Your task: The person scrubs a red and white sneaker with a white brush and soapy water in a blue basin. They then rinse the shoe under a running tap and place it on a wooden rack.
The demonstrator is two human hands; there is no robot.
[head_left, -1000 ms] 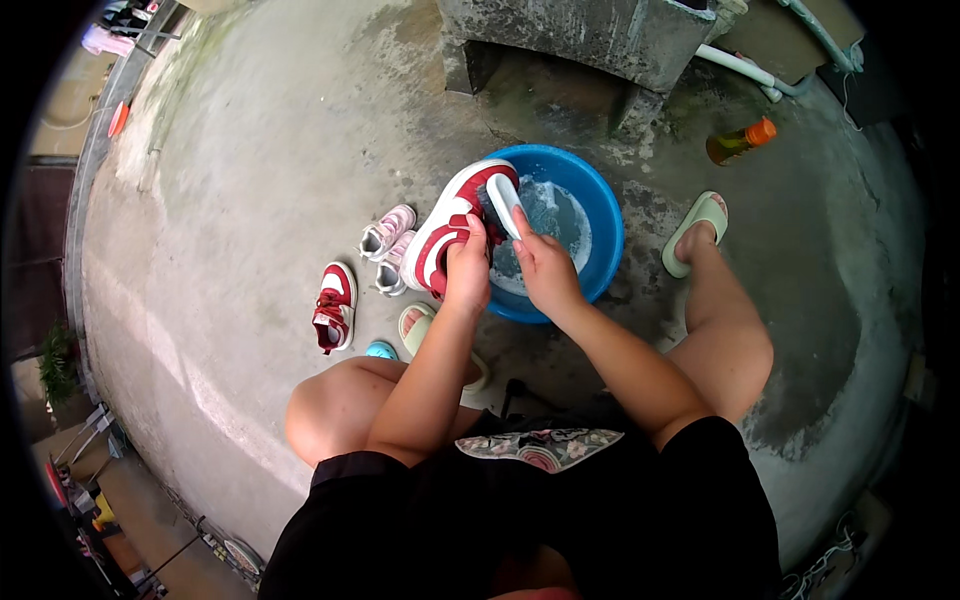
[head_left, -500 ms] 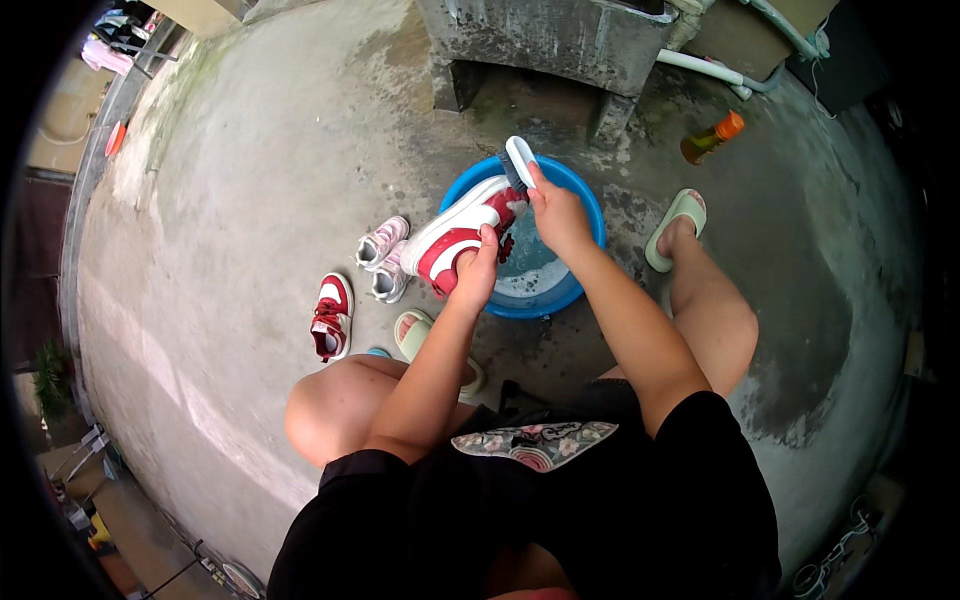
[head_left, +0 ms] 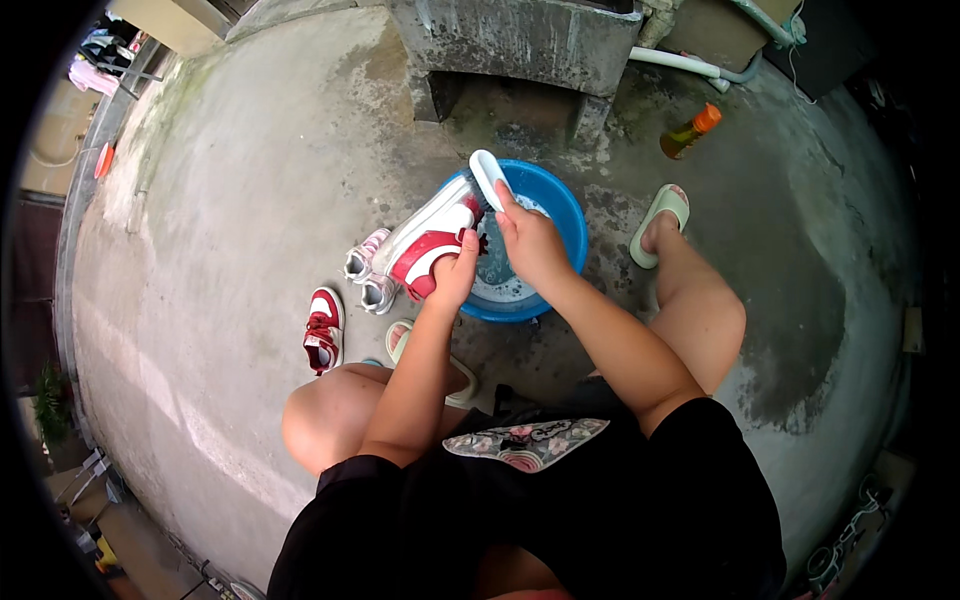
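- Head view: the person squats on a concrete floor [head_left: 250, 200], and both forearms come in from the lower edge toward a blue basin [head_left: 565, 215] which stands near the far edge of the floor, just in front of a concrete sink block [head_left: 520, 40].
- The left hand [head_left: 455, 280] is closed around the heel part of a red and white shoe [head_left: 425, 240]. The shoe is held over the left rim of the basin, with its long axis going from the lower left up to the upper right, so the toe points to the brush.
- The right hand [head_left: 530, 240] is clamped on the handle of a white scrubbing brush [head_left: 488, 178]. The brush lies above and a little left of this hand, and its bristles touch the toe end of the shoe.
- So the shoe lies to the left of the right hand, and the brush meets it at its far end; the left hand is the nearer one to the shoe body.
- In the basin I see water with some foam.
- On the floor, left of the basin, a small pink and white pair of shoes [head_left: 368, 275] lies just beside the held shoe, and a second red and white shoe [head_left: 323, 328] lies further toward the person's left knee.
- An orange-capped bottle [head_left: 690, 132] stands to the right of the basin, well apart from it. The right foot wears a pale green sandal [head_left: 660, 215].
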